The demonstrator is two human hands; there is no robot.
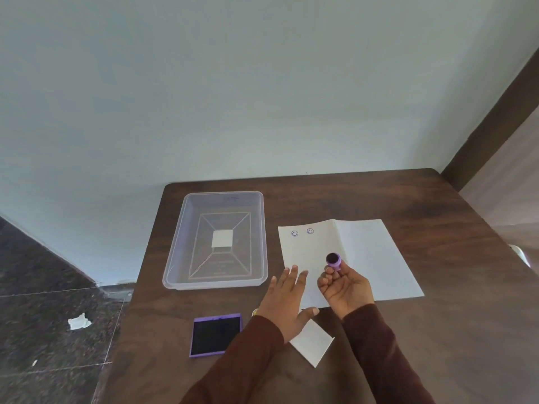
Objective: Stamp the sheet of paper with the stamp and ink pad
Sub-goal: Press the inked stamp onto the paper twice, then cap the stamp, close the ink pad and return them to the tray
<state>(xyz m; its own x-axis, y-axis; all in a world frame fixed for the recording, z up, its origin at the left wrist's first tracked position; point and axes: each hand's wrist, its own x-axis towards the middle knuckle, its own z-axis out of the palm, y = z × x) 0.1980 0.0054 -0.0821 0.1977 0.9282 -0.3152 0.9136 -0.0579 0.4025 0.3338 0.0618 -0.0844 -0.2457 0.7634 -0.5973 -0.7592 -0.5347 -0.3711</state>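
A white sheet of paper (364,258) lies on the brown table with a crease down its middle. Two small blue smiley prints sit near its top left corner. My right hand (344,287) holds a small round purple stamp (333,260) in its fingertips, raised over the sheet's left half with the dark inked face turned up toward me. My left hand (287,298) lies flat with fingers spread on the sheet's lower left corner. The purple ink pad (215,334) sits open near the front left of the table, its dark pad showing.
A clear plastic tray (217,282) stands left of the sheet, with a white square inside. A small white card (313,342) lies between my forearms. The table's left edge drops to a dark stone floor with paper scraps (78,321).
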